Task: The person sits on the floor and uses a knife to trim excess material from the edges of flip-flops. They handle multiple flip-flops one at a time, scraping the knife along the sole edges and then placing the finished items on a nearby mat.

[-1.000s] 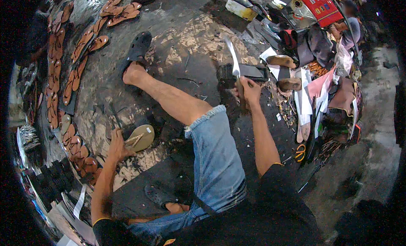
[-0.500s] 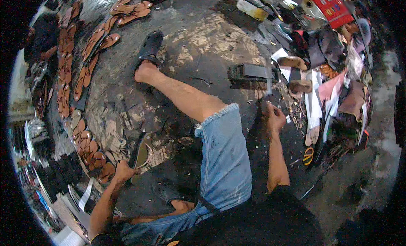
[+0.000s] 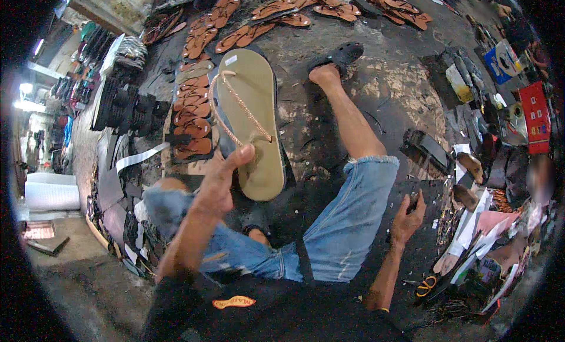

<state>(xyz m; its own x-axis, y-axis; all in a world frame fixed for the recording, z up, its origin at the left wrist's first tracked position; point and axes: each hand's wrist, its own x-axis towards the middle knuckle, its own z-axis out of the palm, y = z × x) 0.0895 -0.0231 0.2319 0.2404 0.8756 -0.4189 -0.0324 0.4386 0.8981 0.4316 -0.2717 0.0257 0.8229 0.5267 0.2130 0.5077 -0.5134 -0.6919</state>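
Observation:
My left hand (image 3: pixel 215 186) is closed on a flip-flop (image 3: pixel 250 171), with the thumb pressed on its top face and the other fingers hidden underneath. Its sole is olive-tan, and a thin glittery pinkish strap forms the thong; a small white label sits near one end. Held up above my lap, the flip-flop faces me with its long side nearly upright. My right hand (image 3: pixel 405 221) hovers low beside my right knee, fingers curled with the thumb near them. Anything small between those fingers is too fine to make out.
Rows of brown flip-flops (image 3: pixel 191 130) lie along the left and far floor. A dark block-like tool (image 3: pixel 426 149) rests beyond my right hand. Material scraps (image 3: pixel 471 230) and a red box (image 3: pixel 534 118) crowd the right. Black stacks (image 3: pixel 126 109) and a white roll (image 3: pixel 52 195) stand left.
The flip-flop has come up from near the floor in my left hand and now faces me. My view has swung left. A pale wisp above my right hand no longer shows.

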